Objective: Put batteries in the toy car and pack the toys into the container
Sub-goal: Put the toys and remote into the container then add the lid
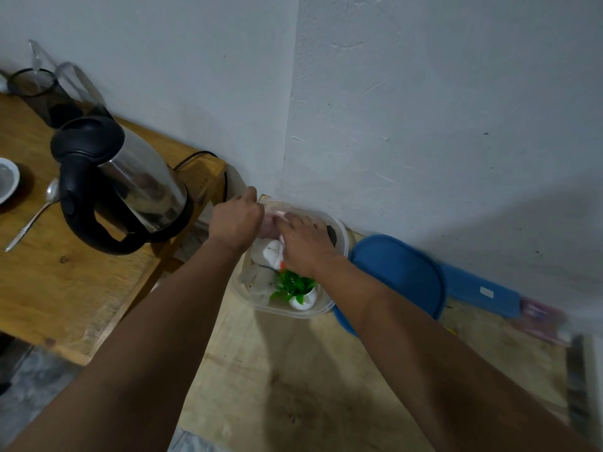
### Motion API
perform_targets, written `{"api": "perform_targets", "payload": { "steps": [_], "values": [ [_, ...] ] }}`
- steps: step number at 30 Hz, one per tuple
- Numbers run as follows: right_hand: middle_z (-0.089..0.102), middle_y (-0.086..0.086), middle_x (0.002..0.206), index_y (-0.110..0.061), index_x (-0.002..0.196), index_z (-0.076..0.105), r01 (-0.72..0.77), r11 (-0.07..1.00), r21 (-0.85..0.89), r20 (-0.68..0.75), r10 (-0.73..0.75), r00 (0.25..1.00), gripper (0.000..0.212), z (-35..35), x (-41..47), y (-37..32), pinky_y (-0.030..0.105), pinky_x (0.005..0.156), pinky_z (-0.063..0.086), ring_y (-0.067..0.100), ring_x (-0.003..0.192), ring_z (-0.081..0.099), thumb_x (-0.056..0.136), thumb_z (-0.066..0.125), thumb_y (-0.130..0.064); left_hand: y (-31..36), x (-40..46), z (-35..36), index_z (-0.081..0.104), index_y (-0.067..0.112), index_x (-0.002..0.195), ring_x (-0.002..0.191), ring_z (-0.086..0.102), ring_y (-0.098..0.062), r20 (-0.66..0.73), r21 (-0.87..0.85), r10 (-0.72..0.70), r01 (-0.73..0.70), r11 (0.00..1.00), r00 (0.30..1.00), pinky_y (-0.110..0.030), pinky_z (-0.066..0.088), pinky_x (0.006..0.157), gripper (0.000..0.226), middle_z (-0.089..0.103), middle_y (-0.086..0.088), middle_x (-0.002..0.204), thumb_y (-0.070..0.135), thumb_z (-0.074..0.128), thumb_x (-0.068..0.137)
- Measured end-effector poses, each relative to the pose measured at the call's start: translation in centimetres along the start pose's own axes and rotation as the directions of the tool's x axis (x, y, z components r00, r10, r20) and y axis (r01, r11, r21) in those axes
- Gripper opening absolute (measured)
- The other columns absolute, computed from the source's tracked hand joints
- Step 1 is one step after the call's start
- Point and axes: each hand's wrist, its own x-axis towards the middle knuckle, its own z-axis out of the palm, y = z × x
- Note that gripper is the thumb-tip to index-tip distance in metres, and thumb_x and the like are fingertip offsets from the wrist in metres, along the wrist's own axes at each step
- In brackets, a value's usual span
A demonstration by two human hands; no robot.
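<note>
A clear plastic container (341, 238) stands on a low wooden board by the wall corner. Inside lie a grey and white soft toy (267, 252), a small green plastic plant in a white pot (295, 288) and a dark object (332, 234) at the far right side. Both my hands reach into the far end of the container. My left hand (236, 220) curls round a pale pink toy (270, 223). On that same pink toy, fingers spread, lies my right hand (305, 244). No toy car can be made out.
The blue lid (398, 275) lies just right of the container, with a blue box (483, 288) behind it along the wall. On the wooden table (65, 288) at left stand a steel kettle (130, 184), a spoon (36, 213), a bowl and a dark cup.
</note>
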Motion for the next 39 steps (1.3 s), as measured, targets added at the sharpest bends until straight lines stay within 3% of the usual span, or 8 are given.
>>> {"api": "perform_targets", "payload": {
  "steps": [4,8,13,21,25,31,35,39],
  "values": [
    [0.06,0.011,0.13,-0.023,0.133,0.044,-0.131,0.968,0.214,-0.071,0.149,0.986,0.043,0.0,0.8,0.0,0.053,0.098,0.039,0.035,0.12,0.052,0.096,0.048,-0.043,0.5,0.3,-0.5,0.074,0.008,0.092,0.072,0.064,-0.027,0.047,0.029,-0.024,0.022,0.999,0.999,-0.031,0.035,0.05,0.01,0.055,-0.01,0.099,0.016,0.069,0.094],
    [0.068,0.007,0.112,-0.027,0.117,0.05,-0.157,0.94,0.303,-0.098,0.194,0.976,0.034,0.1,1.2,0.3,0.048,0.091,0.048,0.032,0.108,0.058,0.088,0.066,-0.033,0.9,0.5,-0.5,0.075,0.01,0.096,0.075,0.064,-0.025,0.08,0.022,-0.031,0.03,0.999,0.996,-0.031,0.041,0.05,0.009,0.054,-0.008,0.103,0.017,0.071,0.094],
    [0.072,-0.001,0.094,-0.029,0.096,0.063,-0.065,0.915,0.398,-0.212,0.161,0.964,0.016,0.2,0.6,0.3,0.041,0.081,0.053,0.026,0.092,0.065,0.083,0.07,-0.024,1.0,0.7,-0.6,0.074,0.009,0.094,0.077,0.063,-0.026,0.112,0.019,-0.04,0.038,0.999,0.993,-0.031,0.041,0.052,0.008,0.053,-0.009,0.104,0.016,0.069,0.095],
    [0.059,-0.002,0.089,-0.02,0.093,0.058,0.145,0.881,0.451,-0.46,0.09,0.884,0.021,0.2,-1.5,0.9,0.042,0.063,0.05,0.025,0.075,0.057,0.074,0.068,-0.02,1.4,0.9,-0.7,0.073,0.01,0.104,0.086,0.063,-0.027,0.129,0.026,-0.041,0.038,0.999,0.991,-0.034,0.039,0.058,0.019,0.046,-0.006,0.1,0.026,0.064,0.099],
    [0.057,0.003,0.104,-0.023,0.108,0.066,0.022,0.957,0.289,-0.425,0.107,0.899,0.025,0.4,-1.0,1.4,0.045,0.077,0.049,0.027,0.091,0.058,0.083,0.065,-0.026,0.7,0.6,-0.1,0.074,0.012,0.109,0.085,0.065,-0.029,0.139,-0.065,-0.026,0.035,0.997,0.99,-0.034,0.042,0.061,0.025,0.048,-0.005,0.098,0.032,0.063,0.098],
    [0.046,0.012,0.125,-0.025,0.131,0.057,-0.137,0.99,-0.02,-0.138,0.133,0.982,0.039,-0.2,-0.9,1.1,0.047,0.092,0.039,0.033,0.114,0.047,0.098,0.041,-0.036,0.2,-1.9,0.3,0.053,0.017,0.133,0.099,0.068,-0.037,0.007,-0.415,-0.139,0.129,0.9,0.99,-0.04,0.054,0.073,0.04,0.065,-0.011,0.129,0.032,0.06,0.097],
    [0.046,0.012,0.126,-0.024,0.133,0.056,-0.183,0.982,0.035,-0.066,0.185,0.98,0.042,-1.9,-1.4,0.8,0.05,0.096,0.038,0.033,0.114,0.046,0.096,0.039,-0.036,0.9,-3.7,0.1,0.049,0.022,0.141,0.108,0.068,-0.034,0.031,-0.528,-0.319,0.286,0.799,0.947,-0.044,0.058,0.079,0.046,0.068,-0.007,0.127,0.036,0.057,0.098],
    [0.056,0.005,0.117,-0.024,0.118,0.063,-0.189,0.942,0.279,-0.313,0.275,0.909,0.029,-3.3,-4.9,2.7,0.044,0.089,0.04,0.027,0.107,0.052,0.095,0.047,-0.029,1.3,-5.3,-0.7,0.062,0.021,0.137,0.106,0.069,-0.035,0.111,-0.582,-0.422,0.403,0.706,0.9,-0.046,0.059,0.083,0.039,0.073,-0.01,0.122,0.033,0.054,0.1]
  ]
}}
